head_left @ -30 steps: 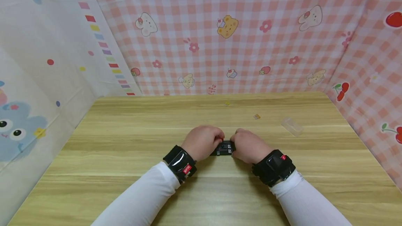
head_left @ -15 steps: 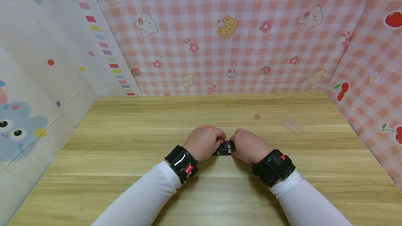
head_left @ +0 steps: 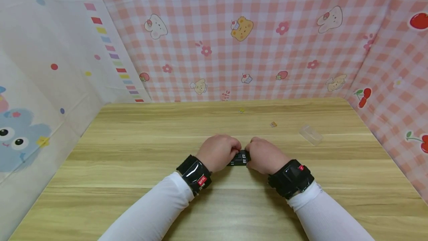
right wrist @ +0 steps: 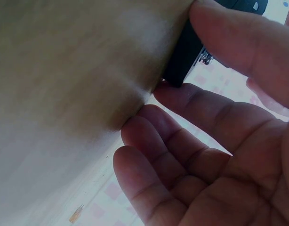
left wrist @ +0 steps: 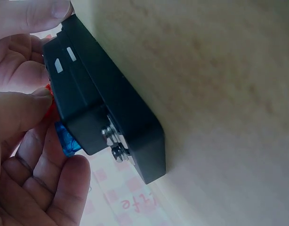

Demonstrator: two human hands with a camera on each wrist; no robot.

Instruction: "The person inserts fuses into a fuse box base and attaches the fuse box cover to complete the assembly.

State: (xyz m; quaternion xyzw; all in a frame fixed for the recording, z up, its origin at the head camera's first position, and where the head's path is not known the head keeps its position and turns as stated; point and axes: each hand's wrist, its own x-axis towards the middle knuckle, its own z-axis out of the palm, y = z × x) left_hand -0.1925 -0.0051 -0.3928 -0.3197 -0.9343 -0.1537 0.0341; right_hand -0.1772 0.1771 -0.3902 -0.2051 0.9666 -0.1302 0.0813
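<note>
One box (head_left: 239, 162) sits on the surface (head_left: 133, 140), our left grip (head_left: 218, 153), slightly further right than a second ago, pinching its red part (left wrist: 51, 109) and our right grip (head_left: 266, 155) holding its end, so we seem to be working that part while steadying the box.

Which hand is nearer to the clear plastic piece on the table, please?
The right hand: it lies left of the clear plastic piece; the left hand is farther left.

The left grip (head_left: 218, 153) and right grip (head_left: 267, 156) hold a small black device (head_left: 239, 158) between them on a wooden table (head_left: 230, 211).
</note>
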